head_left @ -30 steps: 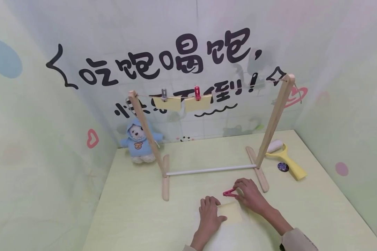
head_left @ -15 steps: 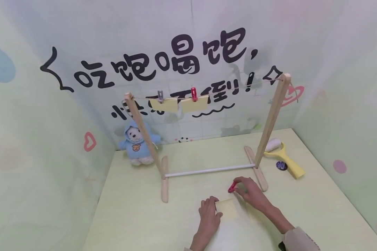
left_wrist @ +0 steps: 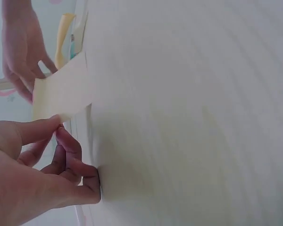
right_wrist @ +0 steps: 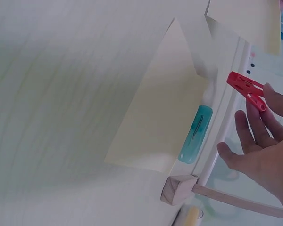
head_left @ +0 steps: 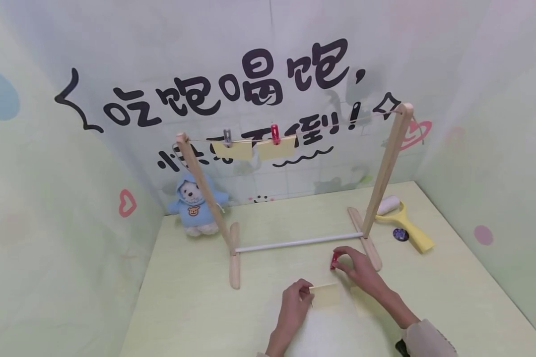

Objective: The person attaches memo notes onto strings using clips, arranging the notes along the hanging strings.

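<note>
My left hand (head_left: 292,307) pinches the left edge of a folded pale yellow paper (head_left: 325,296) between thumb and fingers; in the left wrist view the paper (left_wrist: 61,92) stands up from the table. My right hand (head_left: 359,270) pinches a red clothespin (head_left: 334,261) by its handle ends, nose turned down, a little behind the paper. In the right wrist view this clothespin (right_wrist: 247,89) is apart from both papers. A second folded paper (right_wrist: 160,108) lies on the table below my right hand, beside a teal clothespin (right_wrist: 196,134).
Ahead stands a wooden frame (head_left: 388,171) with a white bar (head_left: 299,242) and a string. A grey clothespin (head_left: 227,137) and another red clothespin (head_left: 275,134) hold papers on it. A plush toy (head_left: 194,208) sits back left; a yellow-handled lint roller (head_left: 413,230) lies right.
My right hand has lifted the red clothespin and turned it from lying sideways to upright. My left hand has raised the folded paper's edge from the table and now pinches it.
</note>
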A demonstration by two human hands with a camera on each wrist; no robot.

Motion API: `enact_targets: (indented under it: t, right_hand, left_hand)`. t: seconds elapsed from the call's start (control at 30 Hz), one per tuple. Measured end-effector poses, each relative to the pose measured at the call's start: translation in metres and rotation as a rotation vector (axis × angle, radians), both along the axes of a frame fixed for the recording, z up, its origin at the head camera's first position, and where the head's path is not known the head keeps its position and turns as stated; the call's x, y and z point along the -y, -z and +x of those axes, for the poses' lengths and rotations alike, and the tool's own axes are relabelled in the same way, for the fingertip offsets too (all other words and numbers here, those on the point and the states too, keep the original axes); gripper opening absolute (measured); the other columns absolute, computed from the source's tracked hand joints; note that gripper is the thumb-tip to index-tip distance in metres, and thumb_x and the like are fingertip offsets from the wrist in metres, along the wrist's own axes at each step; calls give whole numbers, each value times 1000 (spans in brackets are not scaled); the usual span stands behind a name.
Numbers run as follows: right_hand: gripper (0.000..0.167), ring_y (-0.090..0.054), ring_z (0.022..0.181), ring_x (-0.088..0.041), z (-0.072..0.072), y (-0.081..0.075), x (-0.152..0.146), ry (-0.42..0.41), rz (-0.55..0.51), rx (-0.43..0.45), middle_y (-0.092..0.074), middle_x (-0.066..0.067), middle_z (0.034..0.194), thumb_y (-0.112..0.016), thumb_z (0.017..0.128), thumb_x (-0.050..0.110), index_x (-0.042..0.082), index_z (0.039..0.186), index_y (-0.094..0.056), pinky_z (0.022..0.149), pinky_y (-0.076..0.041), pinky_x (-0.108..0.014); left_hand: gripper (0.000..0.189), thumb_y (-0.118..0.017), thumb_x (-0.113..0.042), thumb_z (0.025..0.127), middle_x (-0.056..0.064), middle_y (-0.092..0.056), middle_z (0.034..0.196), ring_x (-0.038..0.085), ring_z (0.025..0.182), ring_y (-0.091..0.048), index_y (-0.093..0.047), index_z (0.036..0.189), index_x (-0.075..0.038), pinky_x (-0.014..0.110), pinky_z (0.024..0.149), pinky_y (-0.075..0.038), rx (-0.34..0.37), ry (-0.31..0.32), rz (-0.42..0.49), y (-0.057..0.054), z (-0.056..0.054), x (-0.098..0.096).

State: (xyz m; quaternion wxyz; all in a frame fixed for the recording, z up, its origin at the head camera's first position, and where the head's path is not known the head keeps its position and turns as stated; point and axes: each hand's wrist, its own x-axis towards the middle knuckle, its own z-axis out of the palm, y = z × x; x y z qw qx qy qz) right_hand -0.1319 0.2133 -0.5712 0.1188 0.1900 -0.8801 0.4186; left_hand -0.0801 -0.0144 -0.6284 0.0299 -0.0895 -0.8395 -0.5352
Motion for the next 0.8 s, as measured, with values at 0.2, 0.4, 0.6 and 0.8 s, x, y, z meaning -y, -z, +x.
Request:
enact_targets:
  t: [0.2, 0.4, 0.6, 0.8]
  right_hand:
    - [29, -73, 101, -23, 1, -6, -8, -11, -5, -40, -78, -10, 102, -86, 87, -5, -2, 112, -72, 91, -59, -41]
    - [33, -66, 110, -37, -4, -28, -16, -28, -11, -214, -70, -19, 116, -88, 78, -12, -2, 106, -75, 104, -39, -7]
    - [34, -61, 118, -37, -21, -92, -23, -56, -55, -308, -65, -25, 122, -85, 75, -18, -4, 103, -75, 112, -31, -4]
    - [29, -57, 125, -38, -32, -174, -21, -49, -21, -328, -62, -22, 130, -85, 81, -18, -4, 106, -77, 110, -31, -5]
  left_hand:
    - [8, -83, -4, 93, -6, -77, 87, -2, 77, -65, -82, 100, -7, 20, 70, -57, 61, -22, 100, -9, -3, 3]
    - [10, -85, -11, 94, 5, -83, 94, 2, 81, -69, -85, 103, -5, 20, 73, -56, 180, -87, 157, -59, -2, 0]
    - [12, -83, -11, 97, 10, -83, 96, 5, 82, -70, -84, 106, -3, 19, 70, -56, 170, -125, 197, -99, -29, -1]
    - [17, -78, -14, 102, 11, -75, 107, 13, 94, -67, -81, 113, -1, 24, 82, -55, 58, -153, 208, -149, -69, -4]
